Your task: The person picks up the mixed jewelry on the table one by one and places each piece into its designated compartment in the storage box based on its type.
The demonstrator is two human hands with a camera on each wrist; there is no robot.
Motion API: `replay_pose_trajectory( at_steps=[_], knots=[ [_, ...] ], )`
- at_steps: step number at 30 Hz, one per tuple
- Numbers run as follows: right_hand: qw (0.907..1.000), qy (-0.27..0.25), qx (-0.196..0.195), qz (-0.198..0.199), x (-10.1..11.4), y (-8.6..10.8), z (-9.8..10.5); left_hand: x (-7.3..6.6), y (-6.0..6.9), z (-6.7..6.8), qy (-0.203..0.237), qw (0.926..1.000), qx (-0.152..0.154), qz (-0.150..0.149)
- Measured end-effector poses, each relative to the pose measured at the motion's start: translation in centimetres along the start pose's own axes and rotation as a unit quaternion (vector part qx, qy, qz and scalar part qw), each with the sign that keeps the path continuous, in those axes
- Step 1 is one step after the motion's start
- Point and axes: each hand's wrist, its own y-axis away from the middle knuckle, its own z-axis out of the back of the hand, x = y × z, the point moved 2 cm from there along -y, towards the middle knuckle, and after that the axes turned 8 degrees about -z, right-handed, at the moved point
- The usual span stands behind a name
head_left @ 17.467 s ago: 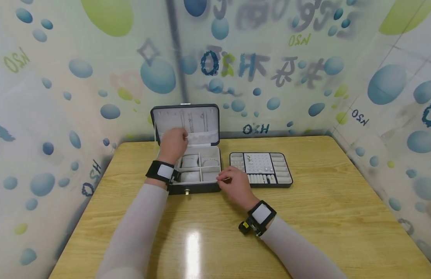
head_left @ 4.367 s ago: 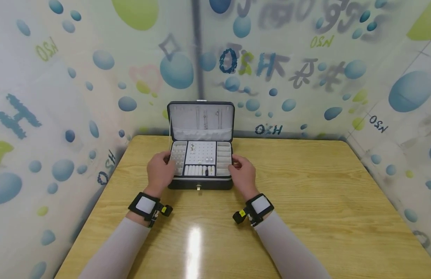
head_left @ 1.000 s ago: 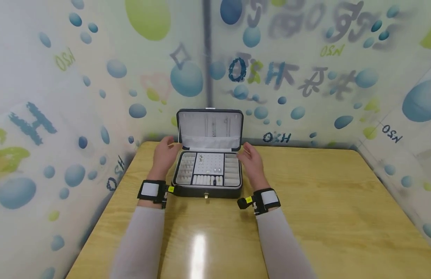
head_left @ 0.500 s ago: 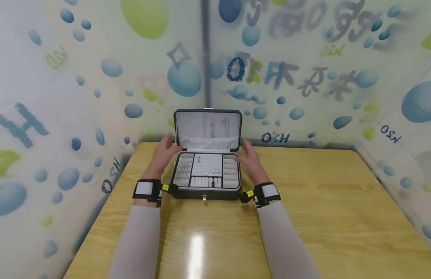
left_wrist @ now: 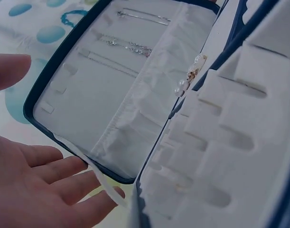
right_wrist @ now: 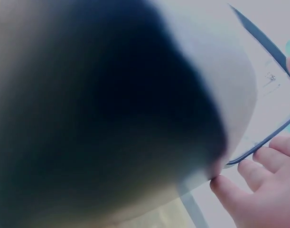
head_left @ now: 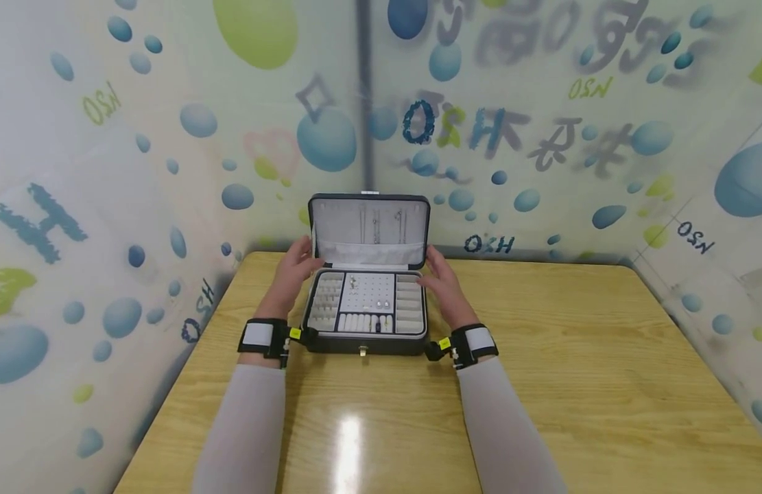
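Observation:
A dark jewelry box [head_left: 365,345] stands on the table with its lid [head_left: 368,219] raised. Necklaces [head_left: 376,225] hang inside the lid. A tray [head_left: 409,302] with ring slots, pearl earrings [left_wrist: 190,76] and a row of white ring rolls [head_left: 356,322] sits in the base. My left hand [head_left: 288,274] is beside the lid's left lower corner, fingers spread, near the white ribbon stay [left_wrist: 95,168]. On the other side my right hand [head_left: 447,288] has its fingertips at the lid's right edge [right_wrist: 261,146]. Neither hand grips anything. Much of the right wrist view is a dark blur.
The wooden table [head_left: 572,357] extends to the right and front of the box. A patterned wall [head_left: 541,206] rises close behind the lid, and another wall [head_left: 127,274] borders the left side. Camera straps [head_left: 263,336] are worn on both wrists.
The tray, earlier on the table at right, now lies in the box. Both hands have left the tray's sides and moved back to the lid's sides. In the last half second almost nothing moves.

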Motion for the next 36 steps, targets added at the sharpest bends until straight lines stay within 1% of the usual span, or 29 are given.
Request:
replay_pose_trajectory(
  at_steps=[3, 6, 11, 13, 20, 27, 33, 36],
  knots=[
    [1.0000, -0.003, 0.006, 0.001, 0.2, 0.0, 0.2, 0.0, -0.1, 0.2, 0.007, 1.0000, -0.002, -0.002],
    [0.9999, 0.002, 0.011, 0.003, 0.4, 0.1, 0.6, -0.1, -0.2, 0.4, 0.023, 0.9996, -0.013, 0.002],
    [0.9999, 0.017, -0.001, 0.002, 1.0, 0.5, 0.9, -0.6, -0.1, 0.8, 0.044, 0.9985, -0.033, 0.006],
    [0.9999, 0.013, -0.009, -0.004, 1.3, 0.7, 1.0, -0.8, 0.0, 0.9, 0.043, 0.9984, -0.038, 0.005],
    [0.9986, -0.033, -0.033, -0.027, 2.0, 1.1, 0.9, -1.2, 0.6, 1.3, 0.025, 0.9985, -0.047, 0.008],
    [0.9982, -0.034, -0.038, -0.031, 2.6, 1.4, 1.1, -2.0, 1.2, 1.8, 0.015, 0.9990, -0.037, 0.021],
    [0.9972, -0.035, -0.051, -0.040, 2.8, 1.7, 1.2, -2.5, 1.5, 1.9, 0.008, 0.9981, -0.040, 0.047],
    [0.9968, -0.040, -0.053, -0.044, 3.0, 1.8, 1.2, -2.7, 1.7, 2.0, 0.005, 0.9982, -0.035, 0.049]
  ],
)
